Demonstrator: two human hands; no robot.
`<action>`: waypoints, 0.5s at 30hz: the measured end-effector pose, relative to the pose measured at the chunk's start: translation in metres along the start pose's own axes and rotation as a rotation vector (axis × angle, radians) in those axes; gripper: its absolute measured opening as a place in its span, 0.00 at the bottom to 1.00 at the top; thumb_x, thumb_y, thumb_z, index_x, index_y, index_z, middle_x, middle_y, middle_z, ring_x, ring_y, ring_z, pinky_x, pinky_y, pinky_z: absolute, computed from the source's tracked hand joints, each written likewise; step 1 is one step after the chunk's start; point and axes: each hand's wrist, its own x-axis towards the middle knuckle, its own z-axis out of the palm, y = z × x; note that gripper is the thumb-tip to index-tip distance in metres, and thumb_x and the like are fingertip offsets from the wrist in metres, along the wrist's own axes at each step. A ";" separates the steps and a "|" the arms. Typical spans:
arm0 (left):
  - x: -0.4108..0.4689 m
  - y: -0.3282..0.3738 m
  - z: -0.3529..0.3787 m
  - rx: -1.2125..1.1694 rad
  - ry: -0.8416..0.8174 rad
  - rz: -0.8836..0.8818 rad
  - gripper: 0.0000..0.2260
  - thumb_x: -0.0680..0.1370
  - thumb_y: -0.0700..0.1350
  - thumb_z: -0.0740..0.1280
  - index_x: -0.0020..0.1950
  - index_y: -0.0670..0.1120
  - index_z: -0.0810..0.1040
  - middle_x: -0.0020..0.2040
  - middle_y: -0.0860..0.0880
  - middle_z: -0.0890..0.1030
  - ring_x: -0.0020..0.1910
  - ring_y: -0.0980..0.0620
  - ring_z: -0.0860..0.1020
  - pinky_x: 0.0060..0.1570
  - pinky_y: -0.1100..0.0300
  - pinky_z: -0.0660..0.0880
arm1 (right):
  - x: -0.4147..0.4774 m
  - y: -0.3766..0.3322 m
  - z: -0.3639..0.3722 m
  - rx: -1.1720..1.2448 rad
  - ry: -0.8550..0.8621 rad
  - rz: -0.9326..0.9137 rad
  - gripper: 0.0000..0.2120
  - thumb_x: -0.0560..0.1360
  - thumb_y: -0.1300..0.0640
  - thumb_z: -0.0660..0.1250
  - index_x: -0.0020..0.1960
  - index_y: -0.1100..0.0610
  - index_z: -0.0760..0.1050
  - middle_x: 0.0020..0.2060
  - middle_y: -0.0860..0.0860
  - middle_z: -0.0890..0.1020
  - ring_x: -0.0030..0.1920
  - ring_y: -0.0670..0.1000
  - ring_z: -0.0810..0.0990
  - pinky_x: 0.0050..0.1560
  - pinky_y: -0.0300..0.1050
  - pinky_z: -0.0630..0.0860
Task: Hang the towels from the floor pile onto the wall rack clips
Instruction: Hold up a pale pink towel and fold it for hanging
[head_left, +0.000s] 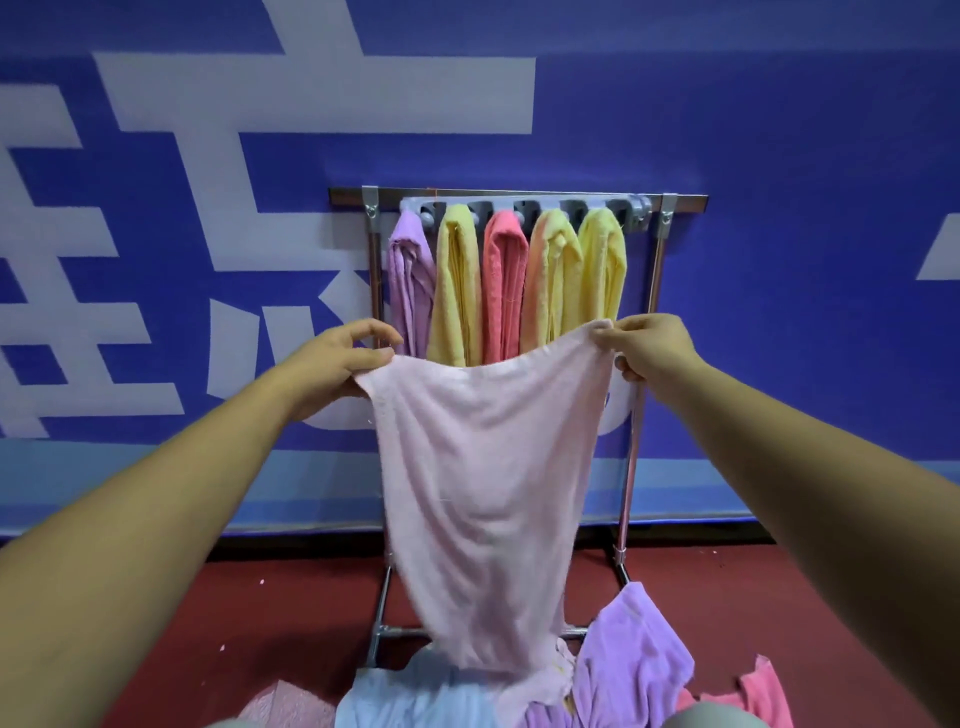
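Left hand (337, 358) and right hand (649, 348) each pinch a top corner of the pale pink towel (483, 467), spread before the rack (680, 197), its tail at the floor pile (623, 670); bunched carelessly, it might slip the seemingly free end clip (636, 210).

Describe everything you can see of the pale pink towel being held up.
The pale pink towel looks like soft, thin terry cloth, wrinkled. It hangs spread between two top corners: the left hand pinches one, the right hand the other. It narrows downward, its lower end reaching the floor pile, in front of the rack.
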 end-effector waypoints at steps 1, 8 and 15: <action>0.000 0.001 0.003 0.009 -0.034 0.001 0.05 0.80 0.42 0.67 0.52 0.47 0.82 0.46 0.45 0.80 0.44 0.48 0.76 0.46 0.56 0.78 | -0.001 -0.001 0.001 -0.013 0.001 -0.035 0.13 0.74 0.56 0.74 0.39 0.65 0.78 0.33 0.56 0.70 0.33 0.53 0.70 0.35 0.46 0.72; -0.008 0.036 0.033 0.131 -0.294 0.069 0.11 0.80 0.39 0.66 0.60 0.46 0.81 0.49 0.45 0.84 0.47 0.52 0.82 0.47 0.62 0.77 | -0.018 -0.021 0.019 0.029 -0.149 -0.080 0.12 0.81 0.60 0.66 0.49 0.71 0.80 0.39 0.61 0.81 0.35 0.51 0.82 0.40 0.42 0.83; -0.014 0.065 0.071 0.316 -0.130 0.250 0.06 0.79 0.45 0.69 0.49 0.44 0.84 0.35 0.47 0.84 0.32 0.55 0.78 0.30 0.66 0.70 | -0.041 -0.041 0.045 -0.022 -0.307 -0.305 0.14 0.76 0.74 0.56 0.47 0.59 0.75 0.32 0.59 0.79 0.32 0.55 0.80 0.40 0.52 0.82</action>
